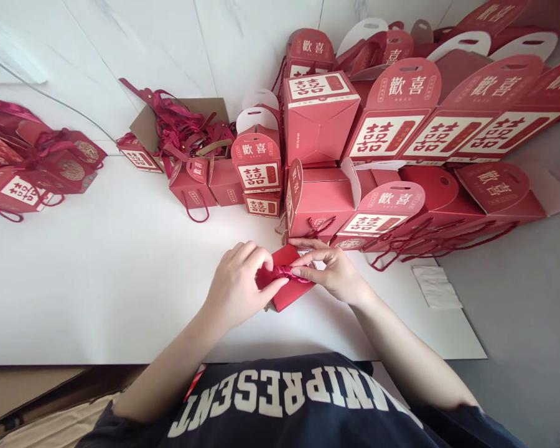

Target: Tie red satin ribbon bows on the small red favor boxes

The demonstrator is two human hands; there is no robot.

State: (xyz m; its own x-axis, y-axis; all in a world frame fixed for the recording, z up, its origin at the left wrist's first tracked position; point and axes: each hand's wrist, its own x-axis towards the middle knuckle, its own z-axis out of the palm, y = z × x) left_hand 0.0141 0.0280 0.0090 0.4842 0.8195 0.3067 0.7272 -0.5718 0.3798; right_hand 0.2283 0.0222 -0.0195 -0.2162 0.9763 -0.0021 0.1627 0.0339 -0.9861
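Note:
A small red box [287, 300] sits on the white table in front of me, with a dark pink ribbon [284, 272] across its top. My left hand [243, 281] is curled at the box's left side, its thumb and fingers closed around the ribbon. On the right, my right hand [329, 270] pinches the ribbon between thumb and index finger, its other fingers reaching over the box's far edge. Both hands partly cover the box.
Stacked red gift boxes [320, 134] stand behind and to the right. An open carton [214, 107] of ribbons is at the back, near more red boxes [23, 190] at far left. White tissues [436, 286] lie on the white table [98, 280] near its right edge.

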